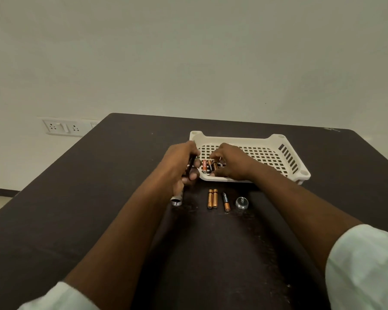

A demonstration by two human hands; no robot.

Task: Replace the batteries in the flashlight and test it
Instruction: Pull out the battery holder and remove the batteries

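My left hand [180, 165] grips the dark flashlight body [177, 201], whose open silver end points toward me just above the table. My right hand [232, 163] reaches into the white perforated basket [278, 153], fingers curled over several batteries [208, 166] lying at its near left corner. Whether it holds one I cannot tell. On the table in front of the basket lie two copper batteries [212, 198] side by side, one black and copper battery [226, 201], and the flashlight's round silver cap [242, 202].
The dark table [99, 198] stretches wide on both sides, its far edge meeting a pale wall. A wall socket panel [62, 127] sits beyond the table's left corner. White sleeves cover both my upper forearms.
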